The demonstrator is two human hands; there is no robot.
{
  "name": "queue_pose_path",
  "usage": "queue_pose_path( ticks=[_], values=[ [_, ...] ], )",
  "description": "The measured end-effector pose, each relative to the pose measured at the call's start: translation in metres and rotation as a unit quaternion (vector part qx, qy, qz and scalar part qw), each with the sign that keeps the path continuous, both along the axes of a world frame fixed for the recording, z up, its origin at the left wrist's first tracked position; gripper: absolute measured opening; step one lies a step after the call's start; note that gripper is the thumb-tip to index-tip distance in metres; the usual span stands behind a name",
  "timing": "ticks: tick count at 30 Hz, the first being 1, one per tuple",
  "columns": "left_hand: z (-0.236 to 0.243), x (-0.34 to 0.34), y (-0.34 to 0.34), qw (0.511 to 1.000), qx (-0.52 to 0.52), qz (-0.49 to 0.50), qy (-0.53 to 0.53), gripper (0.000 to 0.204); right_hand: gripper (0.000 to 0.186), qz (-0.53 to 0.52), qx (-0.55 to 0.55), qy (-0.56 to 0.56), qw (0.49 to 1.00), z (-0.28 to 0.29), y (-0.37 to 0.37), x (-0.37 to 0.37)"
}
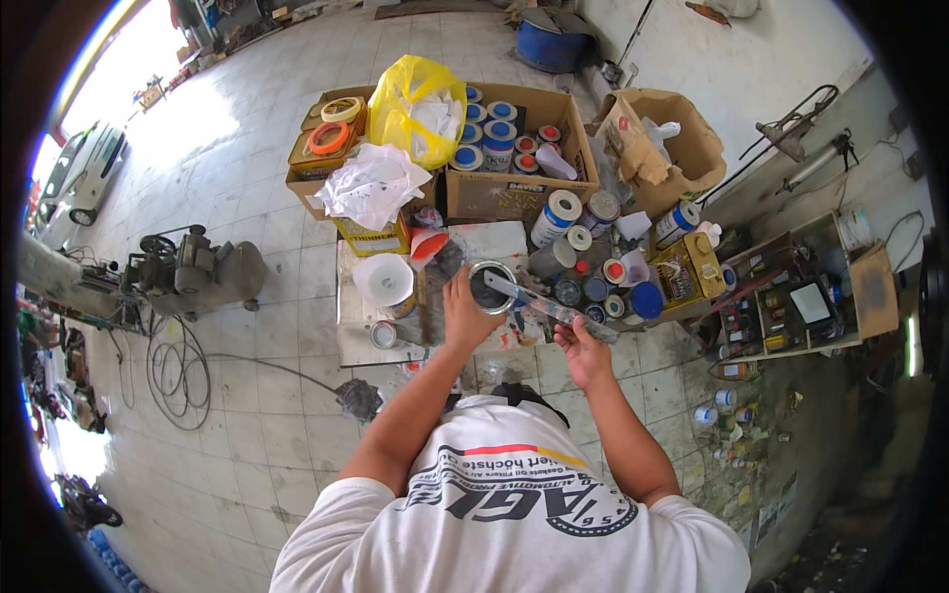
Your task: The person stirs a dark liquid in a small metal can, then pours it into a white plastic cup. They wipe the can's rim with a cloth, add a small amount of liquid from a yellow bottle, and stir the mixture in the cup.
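My left hand (467, 314) is wrapped around the near-left side of an open paint can (477, 268). The can has a shiny metal rim and dark contents. In my right hand (585, 356) is a long flat metal stirring stick (539, 302), its far end over the can's mouth and its shaft slanting down to the right. How deep its tip reaches I cannot tell. Left of the can, a white paper cone strainer (384, 281) rests on a container, near a red-lined paper cone (428, 245). A small open can (384, 334) stands at the table's left.
Boxes of paint cans (522, 188) line the table's far side, with a yellow plastic bag (415, 114) and crumpled paper (374, 186). Several jars and cans (596, 288) crowd the right, beside a yellow tin (689, 271). A low shelf (781, 296) stands farther right; an air compressor (198, 267) and hose lie left.
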State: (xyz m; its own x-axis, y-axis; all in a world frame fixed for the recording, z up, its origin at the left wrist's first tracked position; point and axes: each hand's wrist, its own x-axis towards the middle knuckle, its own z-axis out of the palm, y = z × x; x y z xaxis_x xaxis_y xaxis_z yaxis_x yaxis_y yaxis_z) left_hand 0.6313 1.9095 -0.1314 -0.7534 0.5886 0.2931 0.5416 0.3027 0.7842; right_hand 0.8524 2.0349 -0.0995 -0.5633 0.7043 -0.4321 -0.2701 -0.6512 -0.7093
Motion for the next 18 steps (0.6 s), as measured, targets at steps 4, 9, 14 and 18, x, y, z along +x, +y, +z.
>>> queue_pose_path(
  ticks=[4, 9, 14, 18],
  values=[
    [0.003, 0.0, 0.001, 1.0, 0.002, 0.009, -0.009, 0.109, 0.025, 0.008, -0.014, 0.02, 1.0, -0.003, 0.0, 0.003],
    [0.002, -0.001, -0.003, 1.0, 0.0, 0.004, -0.01, 0.109, 0.024, 0.007, -0.059, 0.034, 0.998, -0.009, 0.003, 0.004],
    [-0.001, -0.004, -0.015, 1.0, -0.015, 0.004, -0.018, 0.111, 0.026, 0.0, -0.093, -0.001, 0.996, -0.017, -0.001, 0.001],
    [-0.003, -0.004, -0.023, 0.999, -0.031, -0.015, -0.04, 0.112, 0.023, 0.05, -0.117, -0.061, 0.99, -0.027, 0.0, -0.023]
  ],
)
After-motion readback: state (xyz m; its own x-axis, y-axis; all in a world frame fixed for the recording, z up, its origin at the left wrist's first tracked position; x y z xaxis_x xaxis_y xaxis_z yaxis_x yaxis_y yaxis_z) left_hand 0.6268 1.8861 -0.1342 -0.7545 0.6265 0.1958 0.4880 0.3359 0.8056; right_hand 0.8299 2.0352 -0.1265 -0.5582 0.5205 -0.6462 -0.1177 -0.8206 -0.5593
